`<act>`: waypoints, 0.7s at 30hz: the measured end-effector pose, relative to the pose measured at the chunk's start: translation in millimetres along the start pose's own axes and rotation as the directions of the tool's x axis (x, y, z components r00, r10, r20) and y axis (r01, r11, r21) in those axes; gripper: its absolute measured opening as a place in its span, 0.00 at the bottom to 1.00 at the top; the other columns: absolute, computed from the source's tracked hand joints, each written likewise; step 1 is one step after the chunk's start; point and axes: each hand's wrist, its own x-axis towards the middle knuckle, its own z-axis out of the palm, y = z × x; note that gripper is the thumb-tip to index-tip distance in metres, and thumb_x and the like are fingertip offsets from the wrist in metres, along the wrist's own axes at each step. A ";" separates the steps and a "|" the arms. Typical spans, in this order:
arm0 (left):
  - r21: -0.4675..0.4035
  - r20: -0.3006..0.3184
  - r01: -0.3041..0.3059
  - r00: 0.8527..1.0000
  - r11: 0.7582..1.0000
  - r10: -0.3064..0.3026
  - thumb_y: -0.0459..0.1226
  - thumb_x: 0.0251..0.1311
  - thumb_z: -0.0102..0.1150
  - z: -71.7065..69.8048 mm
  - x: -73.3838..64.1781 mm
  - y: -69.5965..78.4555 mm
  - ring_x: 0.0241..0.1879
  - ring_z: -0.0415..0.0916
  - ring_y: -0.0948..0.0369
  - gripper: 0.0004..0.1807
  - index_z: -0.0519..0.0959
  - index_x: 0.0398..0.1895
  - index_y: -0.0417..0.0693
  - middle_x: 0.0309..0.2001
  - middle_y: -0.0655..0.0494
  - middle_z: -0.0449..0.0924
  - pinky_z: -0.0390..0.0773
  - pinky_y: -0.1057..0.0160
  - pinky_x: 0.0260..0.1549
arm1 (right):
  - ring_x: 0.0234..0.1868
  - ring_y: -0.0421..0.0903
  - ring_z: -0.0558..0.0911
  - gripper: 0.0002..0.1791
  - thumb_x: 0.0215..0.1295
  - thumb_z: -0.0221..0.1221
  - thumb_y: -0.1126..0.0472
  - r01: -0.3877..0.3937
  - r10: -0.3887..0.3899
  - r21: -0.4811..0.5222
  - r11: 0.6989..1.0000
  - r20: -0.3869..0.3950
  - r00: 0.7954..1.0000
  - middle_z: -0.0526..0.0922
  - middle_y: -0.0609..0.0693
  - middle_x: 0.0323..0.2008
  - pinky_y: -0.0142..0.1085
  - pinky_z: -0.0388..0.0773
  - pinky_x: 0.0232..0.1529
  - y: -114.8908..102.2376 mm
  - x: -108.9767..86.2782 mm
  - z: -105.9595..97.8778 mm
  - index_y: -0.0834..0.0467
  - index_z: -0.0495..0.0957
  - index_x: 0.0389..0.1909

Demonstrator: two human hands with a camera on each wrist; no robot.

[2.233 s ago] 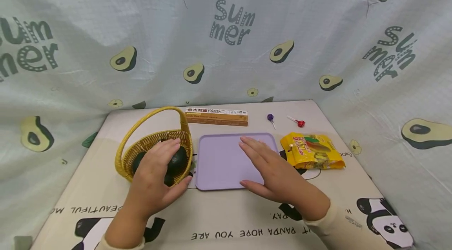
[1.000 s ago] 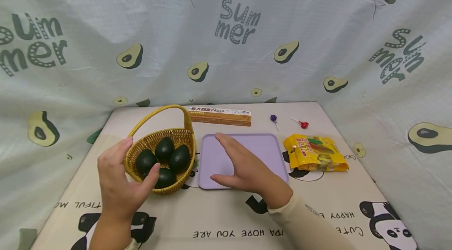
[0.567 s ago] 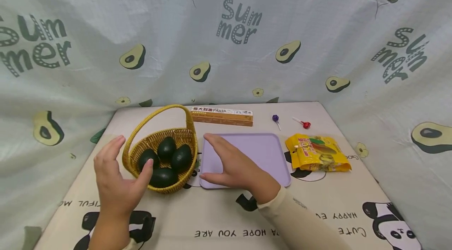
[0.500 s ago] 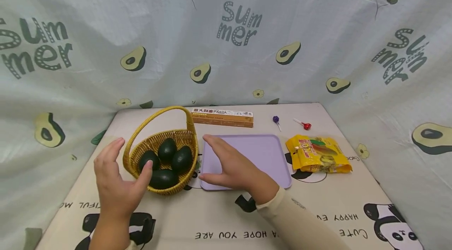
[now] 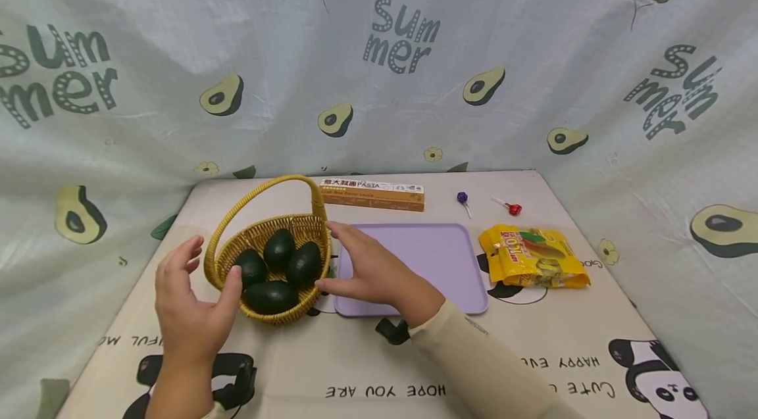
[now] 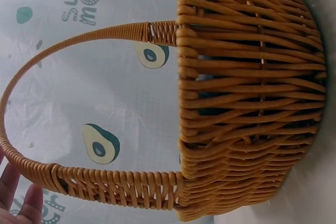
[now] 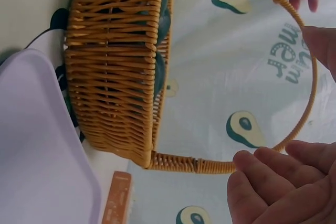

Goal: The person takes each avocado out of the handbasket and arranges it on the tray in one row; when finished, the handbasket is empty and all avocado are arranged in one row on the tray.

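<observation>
Head view: how do the hands stand, and at which step?

My left hand (image 5: 192, 314) and right hand (image 5: 376, 268) are opened wide on either side of the wicker basket (image 5: 275, 318), holding nothing; whether the right fingertips brush its rim, I cannot tell. I judge the step to be reaching for the basket; the next move would call for an even, inward press on both walls, clear of the arched handle (image 5: 290, 178).

And the containers?

Four dark green avocados (image 5: 270, 298) lie inside the basket. Just beside it is the lilac tray (image 5: 435, 264), partly covered from sight by my right hand; what the yellow packet (image 5: 533, 258) holds, I cannot see.

Left wrist view?

The basket stands upright, dark green showing through its weave.

Right wrist view?

My thumb and fingers are parted, with nothing pinched; avocados show at the rim.
</observation>
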 end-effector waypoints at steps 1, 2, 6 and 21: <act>0.003 0.001 0.004 1.000 1.000 -0.004 0.37 0.53 0.67 -0.1 -0.8 -1.0 0.63 0.70 0.52 0.38 0.70 0.70 0.39 0.64 0.37 0.73 0.64 0.78 0.66 | 0.76 0.45 0.66 0.52 0.62 0.69 0.39 -0.006 0.006 -0.003 1.000 0.006 1.000 0.65 0.47 0.76 0.45 0.68 0.76 0.4 1.6 1.2 0.53 0.55 0.80; 0.004 0.002 0.006 1.000 1.000 -0.006 0.37 0.53 0.67 -0.3 -1.4 -2.0 0.63 0.70 0.52 0.38 0.70 0.70 0.39 0.64 0.37 0.73 0.65 0.78 0.66 | 0.76 0.45 0.66 0.52 0.62 0.68 0.38 -0.013 0.013 0.001 1.000 0.010 1.000 0.65 0.48 0.76 0.44 0.69 0.76 0.8 3.1 2.3 0.53 0.55 0.80; 0.013 0.009 0.027 1.000 1.000 -0.027 0.36 0.54 0.67 -0.4 -3.4 -4.6 0.62 0.71 0.50 0.39 0.68 0.71 0.42 0.64 0.39 0.73 0.65 0.79 0.66 | 0.76 0.46 0.67 0.52 0.63 0.68 0.38 -0.041 0.040 0.008 0.999 0.030 0.999 0.66 0.49 0.76 0.44 0.69 0.75 2.6 8.7 6.4 0.55 0.55 0.80; 0.059 0.072 0.151 0.985 0.987 -0.155 0.32 0.57 0.69 -3.2 -11.6 -10.9 0.60 0.75 0.47 0.37 0.68 0.72 0.40 0.59 0.37 0.76 0.67 0.84 0.61 | 0.75 0.48 0.68 0.51 0.60 0.68 0.36 -0.224 0.211 0.079 0.971 0.140 0.967 0.68 0.49 0.75 0.47 0.70 0.74 6.7 30.4 17.1 0.55 0.61 0.78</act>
